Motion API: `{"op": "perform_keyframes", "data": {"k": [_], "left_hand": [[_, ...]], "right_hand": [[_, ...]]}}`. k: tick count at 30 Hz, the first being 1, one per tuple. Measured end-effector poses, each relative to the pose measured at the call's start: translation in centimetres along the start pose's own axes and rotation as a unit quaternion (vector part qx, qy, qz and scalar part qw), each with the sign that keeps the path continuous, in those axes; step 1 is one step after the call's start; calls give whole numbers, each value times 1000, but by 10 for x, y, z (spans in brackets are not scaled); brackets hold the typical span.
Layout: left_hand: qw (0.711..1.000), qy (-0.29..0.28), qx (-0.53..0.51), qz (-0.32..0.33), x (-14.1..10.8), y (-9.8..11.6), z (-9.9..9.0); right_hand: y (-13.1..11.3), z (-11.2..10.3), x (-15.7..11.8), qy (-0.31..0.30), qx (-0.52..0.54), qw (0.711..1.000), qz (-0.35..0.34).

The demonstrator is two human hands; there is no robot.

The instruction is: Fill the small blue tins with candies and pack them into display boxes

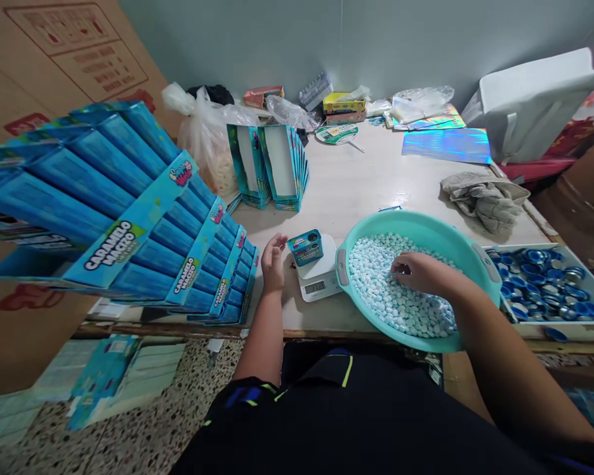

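My left hand (273, 261) is open, its fingers loosely bent. It hovers just left of a small blue printed box (307, 248), holding nothing. The box stands upright on a white digital kitchen scale (323, 285), whose display is too small to read. To the right is a turquoise plastic basin (440, 231) with grey handles. Many small, pale blue and white candies (381, 290) fill its bottom. My right hand (414, 269) reaches into them with its fingers curled and closed at the candies. How many pieces lie in those fingers is hidden.
Tall stacks of blue cartons (143, 218) rise close on my left. Flattened display sleeves (284, 165) stand behind the scale. A white tray of blue-rimmed lids (539, 280) sits right of the basin, near a crumpled grey cloth (485, 198). Plastic bags (212, 138) line the back.
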State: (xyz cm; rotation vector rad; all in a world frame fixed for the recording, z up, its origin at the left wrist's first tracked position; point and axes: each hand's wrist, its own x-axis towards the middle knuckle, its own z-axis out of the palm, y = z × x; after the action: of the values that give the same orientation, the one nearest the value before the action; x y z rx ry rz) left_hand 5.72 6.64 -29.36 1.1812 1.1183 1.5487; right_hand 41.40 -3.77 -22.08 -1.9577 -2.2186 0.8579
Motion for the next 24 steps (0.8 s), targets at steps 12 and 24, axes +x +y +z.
{"op": "perform_keyframes", "data": {"k": [12,24], "left_hand": [[987,109,54,-107,13,-23,-10],[987,93,48,-126,12,-19,-11]], "right_hand": [[-5,-3,-3,-39,13,999,28],[-2,-1,-2,-52,8,998,42]]}}
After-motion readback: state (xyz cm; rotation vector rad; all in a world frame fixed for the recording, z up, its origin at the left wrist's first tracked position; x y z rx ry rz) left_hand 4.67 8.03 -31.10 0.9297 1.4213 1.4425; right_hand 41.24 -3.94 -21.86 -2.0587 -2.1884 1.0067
